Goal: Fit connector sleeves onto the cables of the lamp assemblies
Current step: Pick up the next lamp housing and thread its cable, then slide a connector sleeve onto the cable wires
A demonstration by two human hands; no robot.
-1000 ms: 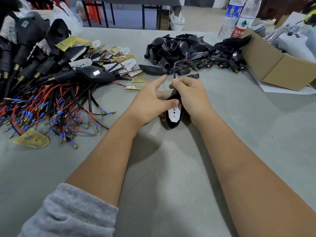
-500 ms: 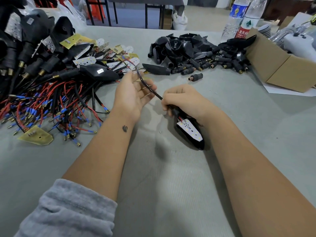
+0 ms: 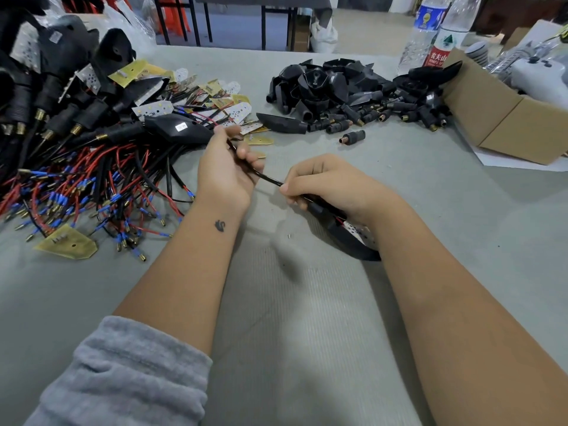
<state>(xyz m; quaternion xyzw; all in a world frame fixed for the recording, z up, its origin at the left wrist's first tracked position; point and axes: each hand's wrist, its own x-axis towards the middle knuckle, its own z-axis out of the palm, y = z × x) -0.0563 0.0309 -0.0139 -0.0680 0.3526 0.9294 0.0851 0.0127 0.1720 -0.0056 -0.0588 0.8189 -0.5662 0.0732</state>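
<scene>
Black cable [image 3: 268, 177] stretches between both hands: left hand [image 3: 226, 170] pinches its free end, right hand [image 3: 330, 187] grips the lamp assembly [image 3: 344, 236]. No sleeve on it yet; loose sleeves [image 3: 353, 137] and many unfitted assemblies [image 3: 76, 167] wait on the bench [image 3: 292, 333].

grey table [image 3: 307, 348], black cable [image 3: 269, 177], red and blue wires [image 3: 92, 192] at left (brass tips), yellow boards [image 3: 66, 245], brown box [image 3: 504, 118].

Bare forearms, grey fleecy sleeve [image 3: 123, 376] (pushed up the left arm), small dark wrist tattoo [image 3: 219, 226]
</scene>
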